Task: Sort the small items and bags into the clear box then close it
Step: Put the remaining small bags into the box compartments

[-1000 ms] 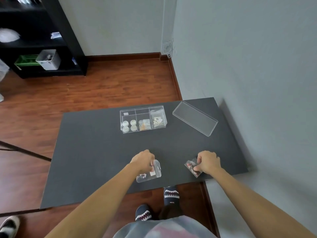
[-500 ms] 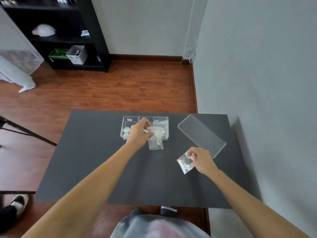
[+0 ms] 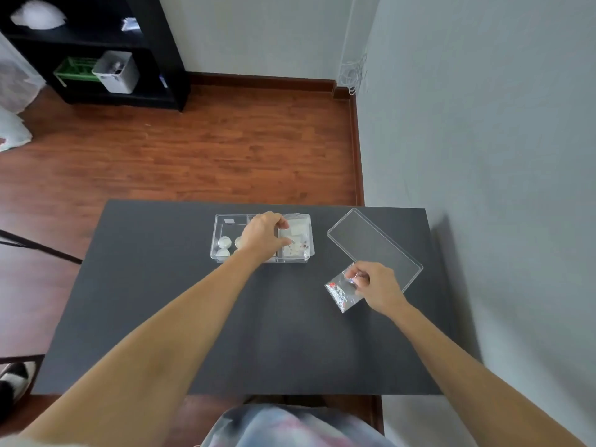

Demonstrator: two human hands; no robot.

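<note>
A clear divided box [image 3: 222, 221] stands at the far middle of the dark table [image 3: 154, 301]. Small white round items [image 3: 224, 242] lie in its left compartment. My left hand [image 3: 263, 235] is over the middle of the box, its fingers on a clear bag [image 3: 296, 240] that lies in the right compartment. The clear lid [image 3: 374, 248] lies flat to the right of the box. My right hand [image 3: 375, 285] pinches a small clear bag with red and silver bits [image 3: 340, 293] just above the table, near the lid's front corner.
A wall runs along the table's right side. Beyond the table is wooden floor, with a black shelf unit [image 3: 96, 53] at the far left holding a grey bin [image 3: 117, 72] and a green basket [image 3: 75, 70]. A foot [image 3: 16, 379] shows at the lower left.
My left hand carried its clear bag from the table's front edge up to the box and lowered it into the right compartment. My right hand lifted its bag and moved toward the lid.
</note>
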